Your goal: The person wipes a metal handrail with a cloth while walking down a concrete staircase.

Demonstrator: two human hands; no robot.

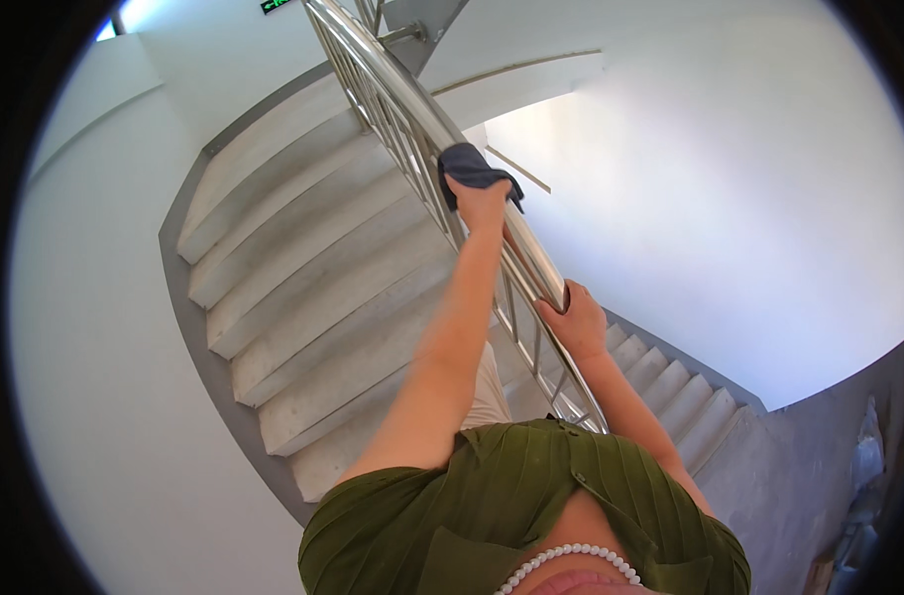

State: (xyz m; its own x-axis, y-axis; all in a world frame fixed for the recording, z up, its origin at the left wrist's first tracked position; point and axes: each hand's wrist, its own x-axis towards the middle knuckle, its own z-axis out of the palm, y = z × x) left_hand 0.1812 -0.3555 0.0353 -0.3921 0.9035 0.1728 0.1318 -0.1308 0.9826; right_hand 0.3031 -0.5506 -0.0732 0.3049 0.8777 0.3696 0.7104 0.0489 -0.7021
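A shiny metal handrail (537,254) runs down the middle from the far upper left toward me. My left hand (480,204) is closed over a dark grey cloth (469,167), which is draped across the top of the rail and wraps down its sides. Lower on the same rail, nearer my body, my right hand (581,322) is wrapped around the metal with its thumb on the left side. Part of its grip is hidden behind the rail and the hand itself.
Pale stone steps (313,288) climb on the left of the railing bars (397,144). Other steps (685,402) go down at the right. White walls (95,327) enclose the stairwell. A green lit sign (274,5) hangs at the top. Plastic-wrapped items (866,461) stand at the lower right.
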